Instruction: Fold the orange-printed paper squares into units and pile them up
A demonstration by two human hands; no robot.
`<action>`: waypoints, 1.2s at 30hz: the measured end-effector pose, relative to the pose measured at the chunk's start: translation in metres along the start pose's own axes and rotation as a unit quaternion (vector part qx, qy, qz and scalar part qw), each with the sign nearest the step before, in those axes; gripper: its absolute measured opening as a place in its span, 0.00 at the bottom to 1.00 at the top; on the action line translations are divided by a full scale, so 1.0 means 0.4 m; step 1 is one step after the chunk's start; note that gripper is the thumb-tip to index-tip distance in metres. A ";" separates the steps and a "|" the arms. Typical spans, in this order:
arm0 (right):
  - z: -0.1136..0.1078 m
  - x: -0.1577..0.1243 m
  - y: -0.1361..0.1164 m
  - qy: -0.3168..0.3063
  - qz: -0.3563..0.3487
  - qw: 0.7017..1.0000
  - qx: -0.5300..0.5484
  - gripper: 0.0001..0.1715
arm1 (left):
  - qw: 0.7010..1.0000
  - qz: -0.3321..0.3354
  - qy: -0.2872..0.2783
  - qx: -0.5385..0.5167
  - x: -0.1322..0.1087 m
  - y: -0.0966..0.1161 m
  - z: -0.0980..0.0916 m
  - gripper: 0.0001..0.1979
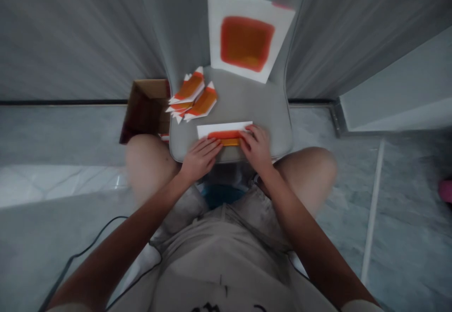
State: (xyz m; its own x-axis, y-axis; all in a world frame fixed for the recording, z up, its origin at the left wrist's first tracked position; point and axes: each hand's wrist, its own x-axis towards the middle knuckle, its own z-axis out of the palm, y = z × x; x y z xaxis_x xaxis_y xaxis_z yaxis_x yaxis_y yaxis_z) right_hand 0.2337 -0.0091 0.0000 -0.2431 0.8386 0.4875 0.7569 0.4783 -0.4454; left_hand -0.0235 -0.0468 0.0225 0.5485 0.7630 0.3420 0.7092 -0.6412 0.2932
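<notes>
A partly folded sheet of paper (226, 130), white with orange and yellow bands, lies near the front edge of the chair seat. My left hand (202, 156) rests on its left part, fingers stretched flat along the lower fold. On the right end, my right hand (257, 146) has its fingers bent and pressed on the paper; its fingertips partly hide the edge. Beyond my left hand sits a loose pile of folded orange-and-white paper pieces (193, 96) with pointed ends. A larger white sheet (216, 29) with an orange-brown square leans against the chair back.
The grey chair (243, 100) stands between my knees. An open cardboard box (150, 88) is on the floor at its left, beside a curtain (70, 34). A black cable (93, 243) runs along my left side. A pink object (445, 191) shows at the far right edge.
</notes>
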 end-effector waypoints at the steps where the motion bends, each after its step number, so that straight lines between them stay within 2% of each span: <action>1: -0.007 -0.005 -0.015 0.000 -0.017 1.000 -0.014 0.18 | 1.000 -0.004 -0.004 -0.002 -0.007 0.001 0.004 0.26; 6: -0.029 -0.044 -0.073 -0.063 -0.064 0.995 -0.035 0.24 | 1.000 -0.009 0.004 -0.011 -0.026 0.008 0.021 0.27; 10: -0.022 -0.070 -0.071 -0.114 -0.045 0.991 -0.059 0.26 | 1.000 -0.001 0.014 -0.016 -0.030 -0.002 0.030 0.27; 16: -0.012 -0.098 -0.067 -0.134 0.010 0.987 -0.091 0.32 | 1.000 -0.002 0.014 -0.008 -0.040 0.000 0.036 0.28; 26: 0.004 -0.115 -0.068 -0.153 0.020 0.981 -0.121 0.37 | 0.999 -0.011 0.039 0.029 -0.049 0.009 0.051 0.27; 32: -0.012 -0.113 -0.071 -0.193 0.014 0.971 -0.137 0.41 | 0.998 -0.049 0.030 0.036 -0.073 0.028 0.046 0.30; 36: -0.016 -0.116 -0.076 -0.189 0.018 0.972 -0.139 0.42 | 0.996 -0.064 0.037 0.043 -0.085 0.035 0.046 0.30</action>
State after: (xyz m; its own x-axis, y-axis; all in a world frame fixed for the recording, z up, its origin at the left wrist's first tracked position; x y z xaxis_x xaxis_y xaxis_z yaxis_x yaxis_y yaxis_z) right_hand 0.2258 -0.0643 -0.0044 -0.3795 0.9145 0.1403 0.8908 0.4021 -0.2116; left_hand -0.0240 -0.0803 -0.0014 0.4199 0.8274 0.3731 0.8078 -0.5280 0.2620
